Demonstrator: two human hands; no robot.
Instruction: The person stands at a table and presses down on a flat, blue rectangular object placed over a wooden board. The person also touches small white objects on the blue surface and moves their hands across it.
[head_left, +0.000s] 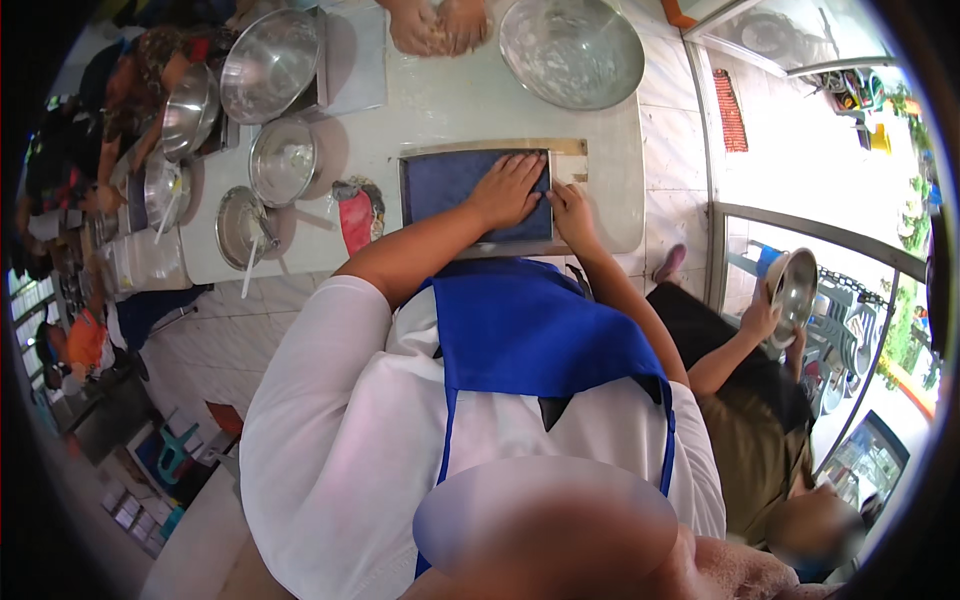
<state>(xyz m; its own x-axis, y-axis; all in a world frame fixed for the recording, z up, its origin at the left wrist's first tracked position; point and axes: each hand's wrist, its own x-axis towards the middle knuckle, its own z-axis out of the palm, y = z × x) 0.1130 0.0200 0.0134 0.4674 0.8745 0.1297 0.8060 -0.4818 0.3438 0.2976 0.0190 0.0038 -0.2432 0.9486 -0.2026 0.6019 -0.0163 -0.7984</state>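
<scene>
Before me on the table lies a shallow rectangular metal baking tray (442, 191) with a dark blue-grey inside and a pale metal rim. My left hand (510, 191) rests flat on the tray's inside, towards its right end, with the fingertips near the far right corner. At the right rim, my right hand (573, 214) has its fingers bent and the fingertips against the tray's edge. A tan strip (517, 144) shows along the tray's far edge. To the left lies a red and grey cloth (358, 214).
Steel bowls (282, 161) stand to the left, one small bowl (238, 225) with a white-handled utensil. A large floury bowl (571, 52) sits far right. Across the table (442, 105), another person's hands (439, 26) press dough. A person at right holds a metal bowl (793, 296).
</scene>
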